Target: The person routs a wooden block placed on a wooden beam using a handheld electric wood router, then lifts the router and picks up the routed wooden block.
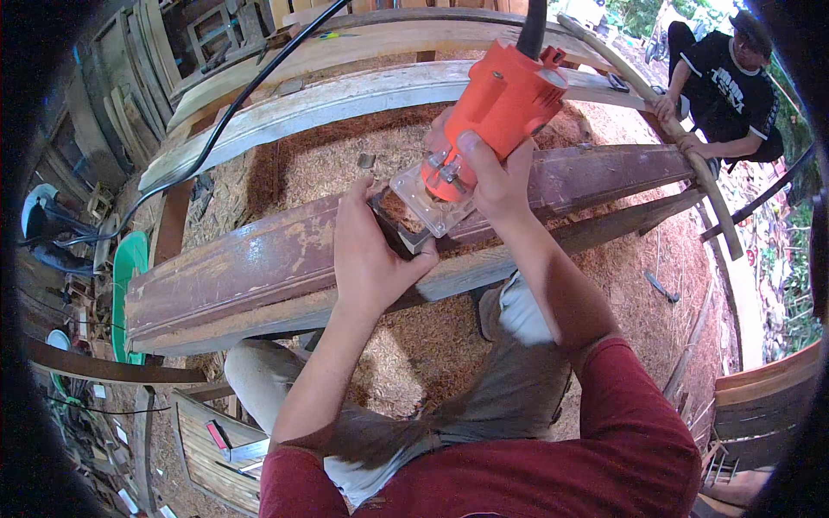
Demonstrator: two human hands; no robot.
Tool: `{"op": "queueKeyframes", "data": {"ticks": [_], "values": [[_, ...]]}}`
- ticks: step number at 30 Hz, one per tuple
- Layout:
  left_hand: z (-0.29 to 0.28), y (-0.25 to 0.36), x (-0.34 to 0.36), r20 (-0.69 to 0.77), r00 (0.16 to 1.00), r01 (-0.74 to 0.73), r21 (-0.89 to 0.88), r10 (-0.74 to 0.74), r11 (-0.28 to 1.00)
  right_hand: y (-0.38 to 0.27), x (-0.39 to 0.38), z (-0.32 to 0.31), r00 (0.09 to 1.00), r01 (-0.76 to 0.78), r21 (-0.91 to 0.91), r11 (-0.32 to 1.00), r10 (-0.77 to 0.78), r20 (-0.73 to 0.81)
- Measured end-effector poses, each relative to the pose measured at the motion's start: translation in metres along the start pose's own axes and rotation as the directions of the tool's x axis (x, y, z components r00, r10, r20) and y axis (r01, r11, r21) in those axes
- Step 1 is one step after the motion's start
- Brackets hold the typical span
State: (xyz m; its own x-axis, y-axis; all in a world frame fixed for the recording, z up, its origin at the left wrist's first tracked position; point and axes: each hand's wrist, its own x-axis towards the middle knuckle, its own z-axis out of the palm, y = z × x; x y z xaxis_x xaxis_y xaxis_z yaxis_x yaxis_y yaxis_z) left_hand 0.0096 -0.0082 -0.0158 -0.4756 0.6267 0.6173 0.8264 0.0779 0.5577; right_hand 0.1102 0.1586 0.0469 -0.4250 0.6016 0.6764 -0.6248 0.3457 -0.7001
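My right hand grips an orange trim router, its thumb on the near side and some fingers showing behind the body. The router tilts, with its clear base plate over the right part of a small dark wooden block. Sawdust lies on the block's top; the bit's tip cannot be made out. My left hand clasps the block at its left, thumb along the near side and fingers at the far side. Beneath it is a long reddish-brown plank with worn, scraped patches.
A black cable crosses the upper left. Pale boards lie beyond the plank. At upper right, another person holds a long wooden pole. A green plastic chair stands left. Wood shavings cover the ground.
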Motion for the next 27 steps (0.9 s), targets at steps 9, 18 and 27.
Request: {"op": "queueKeyframes", "data": {"ticks": [9, 18, 27], "values": [[0.0007, 0.0004, -0.0006, 0.020, 1.000, 0.009, 0.005, -0.009, 1.000, -0.0006, -0.0021, 0.0056, 0.998, -0.060, -0.060, 0.996, 0.058, -0.035], [-0.0014, 0.0027, 0.0015, 0.039, 0.998, 0.051, -0.004, -0.050, 0.999, -0.0064, 0.0008, 0.0041, 0.990, -0.121, -0.293, 0.948, 0.137, 0.032], [-0.0056, 0.0049, 0.0048, 0.066, 0.997, 0.035, 0.002, -0.035, 0.999, -0.0041, -0.0020, 0.0093, 0.985, -0.113, -0.305, 0.946, 0.147, 0.092]]}}
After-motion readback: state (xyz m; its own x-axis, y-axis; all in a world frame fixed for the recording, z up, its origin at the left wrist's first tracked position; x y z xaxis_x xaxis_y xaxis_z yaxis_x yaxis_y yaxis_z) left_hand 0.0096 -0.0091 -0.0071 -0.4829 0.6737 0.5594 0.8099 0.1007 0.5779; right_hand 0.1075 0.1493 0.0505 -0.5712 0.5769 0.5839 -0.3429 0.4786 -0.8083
